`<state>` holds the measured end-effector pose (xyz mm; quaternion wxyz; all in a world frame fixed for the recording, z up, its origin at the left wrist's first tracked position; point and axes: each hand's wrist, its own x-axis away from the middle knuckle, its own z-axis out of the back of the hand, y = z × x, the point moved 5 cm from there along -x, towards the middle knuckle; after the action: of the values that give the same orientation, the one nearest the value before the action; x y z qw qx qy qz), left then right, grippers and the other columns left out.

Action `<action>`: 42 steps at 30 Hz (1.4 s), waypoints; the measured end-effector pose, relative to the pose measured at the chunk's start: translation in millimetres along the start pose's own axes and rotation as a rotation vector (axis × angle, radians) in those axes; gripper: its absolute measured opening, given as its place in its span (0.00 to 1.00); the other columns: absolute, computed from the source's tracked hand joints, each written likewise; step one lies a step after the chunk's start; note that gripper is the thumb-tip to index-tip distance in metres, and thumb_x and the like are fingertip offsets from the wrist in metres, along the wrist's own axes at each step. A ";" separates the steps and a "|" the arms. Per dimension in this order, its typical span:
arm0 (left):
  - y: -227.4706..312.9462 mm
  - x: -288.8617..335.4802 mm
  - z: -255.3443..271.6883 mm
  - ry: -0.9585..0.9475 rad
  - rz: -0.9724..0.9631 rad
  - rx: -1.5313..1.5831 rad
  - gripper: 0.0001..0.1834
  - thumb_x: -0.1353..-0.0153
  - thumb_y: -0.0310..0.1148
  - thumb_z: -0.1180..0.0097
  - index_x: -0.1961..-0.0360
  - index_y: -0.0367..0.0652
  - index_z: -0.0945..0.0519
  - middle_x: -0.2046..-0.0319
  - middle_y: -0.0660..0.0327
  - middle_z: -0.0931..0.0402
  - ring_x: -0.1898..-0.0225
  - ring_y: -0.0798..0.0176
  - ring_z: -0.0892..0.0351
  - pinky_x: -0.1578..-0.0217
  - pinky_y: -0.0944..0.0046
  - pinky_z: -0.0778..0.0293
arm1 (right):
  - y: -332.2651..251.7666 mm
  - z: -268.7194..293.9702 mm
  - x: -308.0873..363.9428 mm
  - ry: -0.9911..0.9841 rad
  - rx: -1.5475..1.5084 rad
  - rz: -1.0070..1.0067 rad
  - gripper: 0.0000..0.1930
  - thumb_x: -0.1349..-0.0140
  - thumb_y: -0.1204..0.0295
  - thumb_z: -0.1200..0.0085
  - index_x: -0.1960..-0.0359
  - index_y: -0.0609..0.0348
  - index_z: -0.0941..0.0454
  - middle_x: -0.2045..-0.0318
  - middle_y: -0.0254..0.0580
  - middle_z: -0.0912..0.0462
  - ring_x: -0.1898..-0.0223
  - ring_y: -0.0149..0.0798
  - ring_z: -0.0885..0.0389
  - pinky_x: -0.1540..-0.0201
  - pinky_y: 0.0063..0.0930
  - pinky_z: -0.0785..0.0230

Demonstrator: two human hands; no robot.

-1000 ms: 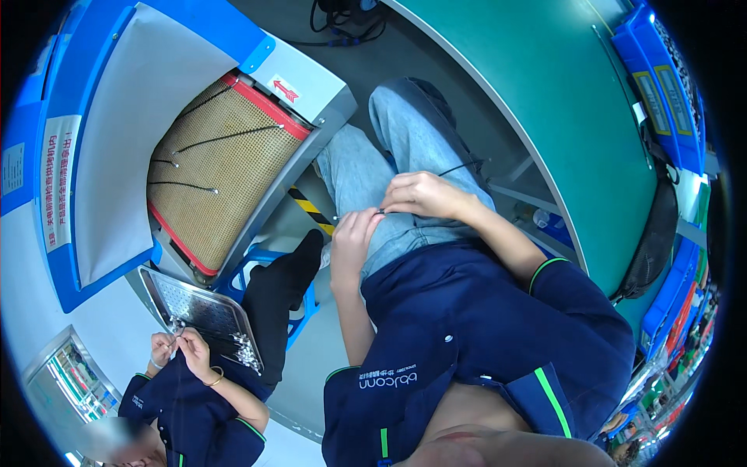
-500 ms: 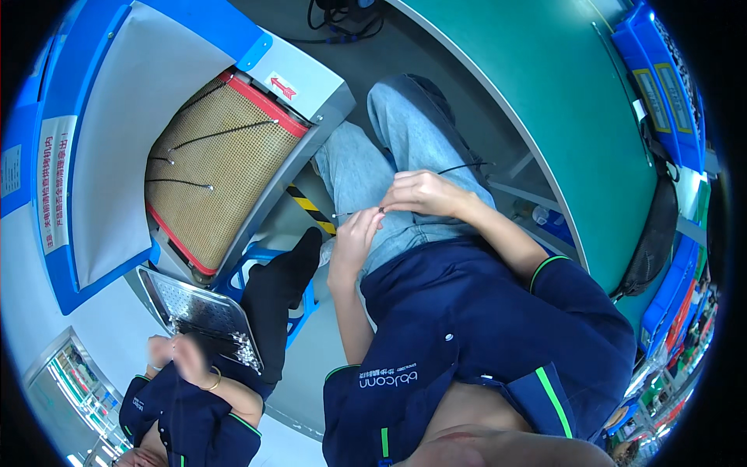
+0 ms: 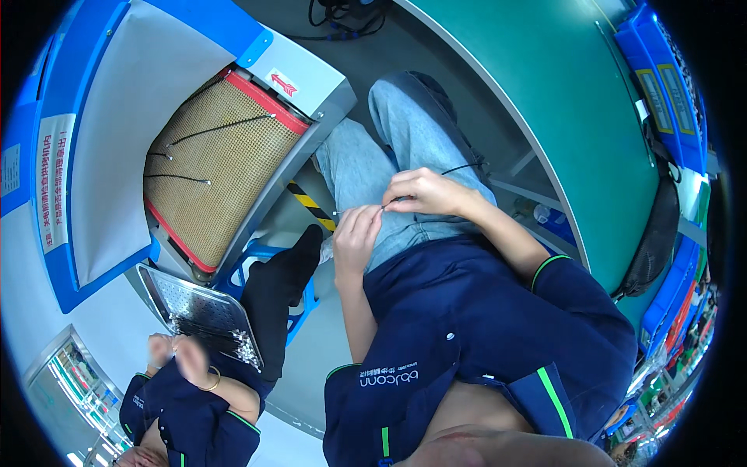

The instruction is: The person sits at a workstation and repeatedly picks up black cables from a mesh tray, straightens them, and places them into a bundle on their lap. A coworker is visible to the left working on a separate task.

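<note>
Over my lap I hold a thin black cable (image 3: 459,168) in both hands. My left hand (image 3: 358,233) pinches it near one end, and a small metal tip sticks out to the left past the fingers. Close beside it, nearly touching, my right hand (image 3: 420,192) is closed on the same cable, whose tail runs out to the right over my thigh. The stretch between the fingertips is mostly hidden. On the mesh conveyor belt (image 3: 210,206) to the left lie several similar black cables (image 3: 226,128) with small metal ends.
A blue and white machine (image 3: 113,148) surrounds the belt. At the lower left a co-worker's hands (image 3: 183,359) are raised by a metal tray (image 3: 198,296) of cable pieces. A green table (image 3: 545,86) curves along my right, bearing blue bins (image 3: 661,86) and a black pouch (image 3: 654,233).
My left hand has turned slightly, with its fingers lying more over the cable. The cables on the belt have shifted a little to the left.
</note>
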<state>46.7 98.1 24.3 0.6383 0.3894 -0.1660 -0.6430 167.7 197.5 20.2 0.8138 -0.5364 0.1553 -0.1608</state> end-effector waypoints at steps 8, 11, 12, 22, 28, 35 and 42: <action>-6.6 3.4 1.1 0.056 0.083 0.040 0.09 0.52 0.19 0.37 0.68 0.38 0.22 0.71 0.58 0.21 0.70 0.57 0.22 0.70 0.61 0.27 | 2.7 5.1 2.9 0.077 0.011 0.054 0.07 0.46 0.75 0.40 0.66 0.63 0.18 0.69 0.41 0.18 0.65 0.42 0.20 0.61 0.32 0.27; -4.3 2.9 3.2 0.080 0.070 0.027 0.09 0.52 0.20 0.37 0.68 0.38 0.22 0.72 0.57 0.22 0.70 0.57 0.22 0.69 0.61 0.27 | 3.0 4.5 1.2 0.081 -0.008 0.057 0.07 0.46 0.75 0.40 0.65 0.62 0.18 0.68 0.41 0.18 0.65 0.41 0.20 0.61 0.32 0.27; -4.6 3.8 4.0 0.073 0.072 0.014 0.09 0.52 0.20 0.37 0.68 0.38 0.22 0.72 0.57 0.22 0.70 0.56 0.22 0.69 0.61 0.27 | 3.7 3.2 0.6 0.072 -0.004 0.063 0.07 0.46 0.75 0.40 0.65 0.62 0.18 0.68 0.41 0.18 0.64 0.41 0.20 0.61 0.32 0.27; -42.8 28.4 51.4 0.136 0.252 -0.140 0.06 0.49 0.20 0.39 0.69 0.36 0.23 0.72 0.56 0.23 0.71 0.56 0.23 0.69 0.61 0.27 | 23.2 56.5 19.1 0.170 0.303 -0.017 0.08 0.47 0.74 0.40 0.64 0.59 0.17 0.70 0.40 0.18 0.66 0.41 0.20 0.62 0.32 0.27; -64.3 48.3 69.3 0.199 0.320 -0.191 0.04 0.46 0.23 0.40 0.69 0.36 0.22 0.73 0.59 0.22 0.73 0.63 0.26 0.70 0.66 0.30 | 37.0 76.3 33.0 0.233 0.292 -0.140 0.06 0.47 0.74 0.40 0.67 0.60 0.19 0.72 0.42 0.18 0.68 0.43 0.19 0.64 0.32 0.28; -69.8 53.4 76.2 0.194 0.386 -0.154 0.04 0.45 0.23 0.40 0.68 0.35 0.21 0.73 0.60 0.21 0.73 0.67 0.25 0.69 0.68 0.29 | 21.1 78.2 34.6 0.291 0.345 -0.006 0.06 0.48 0.76 0.39 0.68 0.60 0.20 0.72 0.40 0.19 0.70 0.41 0.20 0.68 0.30 0.28; -70.1 56.7 85.4 0.203 0.382 -0.136 0.03 0.45 0.22 0.41 0.69 0.35 0.22 0.73 0.60 0.21 0.73 0.68 0.24 0.69 0.68 0.28 | 17.6 79.1 36.3 0.309 0.389 0.094 0.06 0.48 0.75 0.38 0.69 0.59 0.20 0.73 0.39 0.19 0.71 0.39 0.21 0.69 0.29 0.29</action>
<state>-55.9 29.1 12.9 0.7866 0.3695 -0.1278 -0.4779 235.7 253.6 30.8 0.8750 -0.3309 0.2686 -0.2296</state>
